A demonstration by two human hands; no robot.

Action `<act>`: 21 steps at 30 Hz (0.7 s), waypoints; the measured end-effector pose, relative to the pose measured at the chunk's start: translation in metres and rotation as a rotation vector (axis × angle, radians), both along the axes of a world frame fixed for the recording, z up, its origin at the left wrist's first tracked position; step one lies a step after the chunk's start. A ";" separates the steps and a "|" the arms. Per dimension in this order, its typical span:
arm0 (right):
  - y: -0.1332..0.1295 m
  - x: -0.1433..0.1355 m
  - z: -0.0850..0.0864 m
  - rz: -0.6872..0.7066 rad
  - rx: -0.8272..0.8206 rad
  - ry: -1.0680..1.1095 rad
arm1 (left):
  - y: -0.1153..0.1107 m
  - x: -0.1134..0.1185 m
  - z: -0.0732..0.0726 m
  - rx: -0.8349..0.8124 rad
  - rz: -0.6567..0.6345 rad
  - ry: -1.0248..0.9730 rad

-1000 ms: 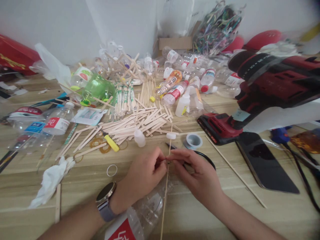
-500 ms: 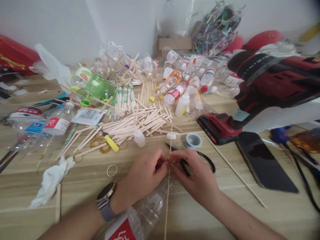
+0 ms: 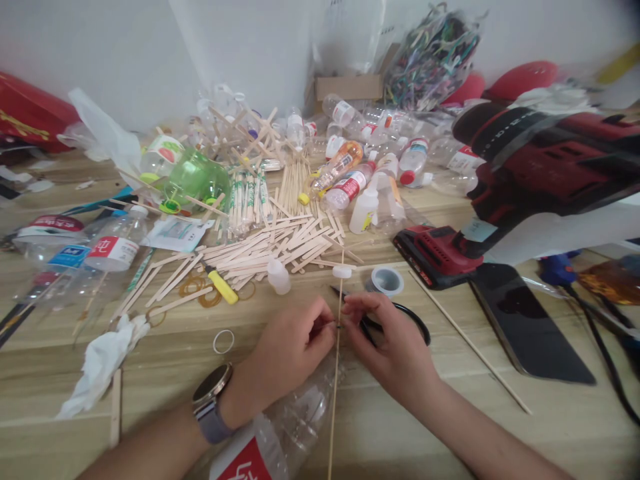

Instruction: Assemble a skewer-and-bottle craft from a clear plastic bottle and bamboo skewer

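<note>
A thin bamboo skewer (image 3: 335, 393) runs lengthwise between my hands, with a white bottle cap (image 3: 343, 272) on its far part. My left hand (image 3: 297, 343) is closed in a pinch, its fingertips close against the skewer's left side. On the right side, a small gap from the skewer, my right hand (image 3: 393, 343) also pinches; what is in either pinch is too small to make out. A tiny dark band crosses the skewer between the fingertips. Under my left wrist lies a clear plastic bottle (image 3: 303, 417) with a red and white label. Black-handled scissors (image 3: 413, 320) are partly behind my right hand.
A red and black drill (image 3: 525, 173) and a phone (image 3: 530, 323) occupy the right. Ahead are loose craft sticks (image 3: 280, 247), a small round tub (image 3: 387, 281), a little white bottle (image 3: 279, 277) and a yellow-handled tool (image 3: 223, 287). Plastic bottles (image 3: 350, 187) crowd the back.
My right fingertips have drawn a little to the right, away from the skewer. The small dark band on it now shows between my hands. My left hand has hardly moved.
</note>
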State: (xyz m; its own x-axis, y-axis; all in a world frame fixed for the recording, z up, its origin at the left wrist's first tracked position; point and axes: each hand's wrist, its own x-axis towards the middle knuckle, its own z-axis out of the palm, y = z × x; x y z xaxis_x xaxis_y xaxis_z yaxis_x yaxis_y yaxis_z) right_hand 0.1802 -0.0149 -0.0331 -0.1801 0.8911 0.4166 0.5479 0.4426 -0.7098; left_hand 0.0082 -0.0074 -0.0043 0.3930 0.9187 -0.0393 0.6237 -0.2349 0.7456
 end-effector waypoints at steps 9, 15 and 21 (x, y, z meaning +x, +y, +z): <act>-0.001 0.000 0.001 0.061 -0.002 -0.023 | -0.001 -0.002 -0.001 0.019 -0.018 -0.018; -0.001 -0.001 0.004 0.040 0.007 -0.008 | 0.000 -0.001 0.003 -0.029 0.009 -0.041; 0.001 0.005 0.008 0.035 0.018 -0.047 | 0.001 -0.004 0.005 -0.079 0.046 -0.072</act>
State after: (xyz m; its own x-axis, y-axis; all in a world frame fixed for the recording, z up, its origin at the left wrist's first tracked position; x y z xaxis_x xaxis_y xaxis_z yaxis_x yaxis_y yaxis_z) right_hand 0.1849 -0.0139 -0.0251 -0.2310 0.8763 0.4227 0.5646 0.4745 -0.6753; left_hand 0.0045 -0.0066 0.0008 0.3551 0.9309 -0.0856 0.5768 -0.1461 0.8037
